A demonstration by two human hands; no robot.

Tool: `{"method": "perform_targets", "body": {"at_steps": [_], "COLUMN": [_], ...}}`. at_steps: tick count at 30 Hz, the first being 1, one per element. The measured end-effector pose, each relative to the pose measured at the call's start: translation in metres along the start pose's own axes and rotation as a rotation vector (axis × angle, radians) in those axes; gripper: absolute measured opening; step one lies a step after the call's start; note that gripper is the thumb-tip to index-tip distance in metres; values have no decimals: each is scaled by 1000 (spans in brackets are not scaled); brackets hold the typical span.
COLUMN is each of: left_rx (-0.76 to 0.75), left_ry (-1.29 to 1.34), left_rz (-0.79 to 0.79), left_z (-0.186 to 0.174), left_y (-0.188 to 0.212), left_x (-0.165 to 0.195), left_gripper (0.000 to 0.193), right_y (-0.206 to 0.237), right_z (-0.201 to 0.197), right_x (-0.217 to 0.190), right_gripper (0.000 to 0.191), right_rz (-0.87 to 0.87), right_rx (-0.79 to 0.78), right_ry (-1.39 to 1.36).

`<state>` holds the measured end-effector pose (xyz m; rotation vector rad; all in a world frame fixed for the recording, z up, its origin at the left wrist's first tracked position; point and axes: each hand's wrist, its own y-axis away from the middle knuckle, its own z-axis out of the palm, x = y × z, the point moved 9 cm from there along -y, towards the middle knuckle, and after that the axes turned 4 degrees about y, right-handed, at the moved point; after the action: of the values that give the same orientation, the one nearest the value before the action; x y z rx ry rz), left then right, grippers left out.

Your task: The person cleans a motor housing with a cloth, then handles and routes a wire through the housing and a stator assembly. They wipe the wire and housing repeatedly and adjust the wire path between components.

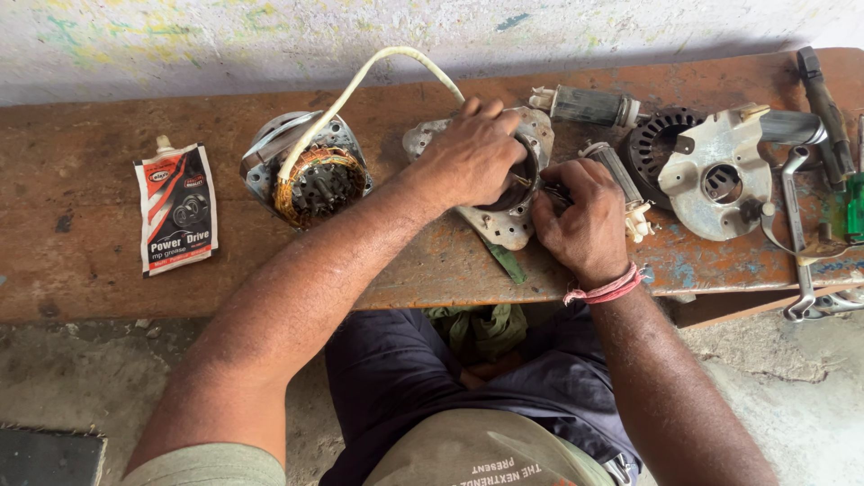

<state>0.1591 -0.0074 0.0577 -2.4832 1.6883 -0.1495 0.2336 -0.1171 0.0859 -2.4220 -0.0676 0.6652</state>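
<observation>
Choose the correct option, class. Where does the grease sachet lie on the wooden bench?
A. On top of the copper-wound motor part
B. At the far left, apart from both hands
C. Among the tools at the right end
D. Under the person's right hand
B: the grease sachet lies flat at the bench's left end, left of the copper-wound motor part, untouched.

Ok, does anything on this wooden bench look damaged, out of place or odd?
The worn wooden bench has patchy, flaking orange and blue paint. The red, black and white grease sachet lies apart from the motor parts, at far left. Nothing looks spilled. The left hand and right hand hide the silver metal housing's centre.
</observation>
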Motion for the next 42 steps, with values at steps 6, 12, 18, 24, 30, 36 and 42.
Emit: {"method": "perform_targets", "body": {"at_steps": [6,12,18,24,30,36,42], "left_rx": [-55,-152,-40,112,167,23,167], "left_ry": [57,437,34,-120,-113,91,71], "left_rz": [-29,-132,-67,9,44,16,27], "left_z": [26,23,-6,-2,3,11,-8], "left_y": [-4,-6,-1,2,5,3,2], "left_x": [3,-12,-32,-30,-32,-15,6], "left_gripper": [12,32,31,30,23,30,28], "right_y": [0,0,-1,0,-1,0,-1], "right_z": [1,-1,-1,-1,-1,0,-2], "right_x": [0,0,-3,-1,-2,-1,-4], "right_gripper": [21,19,17,17,16,18,19], "right_rz": [-7,-4,-31,-12,-22,-12,-48], "right_rx": [-7,-14,0,-1,-3,-6,-6], "right_ry": [5,3,6,7,-14,12,9]}}
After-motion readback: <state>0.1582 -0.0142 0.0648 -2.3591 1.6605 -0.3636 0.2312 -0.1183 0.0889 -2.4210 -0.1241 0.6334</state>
